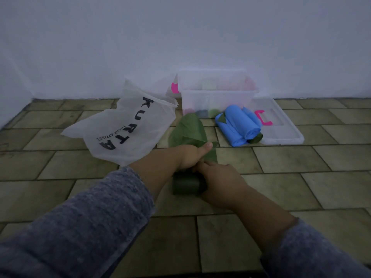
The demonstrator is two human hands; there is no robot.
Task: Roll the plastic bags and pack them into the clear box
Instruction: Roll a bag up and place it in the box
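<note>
A green plastic bag (187,130) lies on the tiled floor, its near end wound into a dark green roll (185,186). My left hand (191,155) grips the bag just beyond the roll, thumb up. My right hand (217,177) curls round the roll's right end. The clear box (216,101) stands against the wall with several rolled bags inside. Rolled blue bags (239,125) lie in front of it, with a small dark green roll (256,138) at their near end.
A white bag printed KURTA (128,125) lies crumpled at the left. The clear lid (281,125) with a pink clip (263,117) lies flat to the right of the box. A white wall closes the back and left.
</note>
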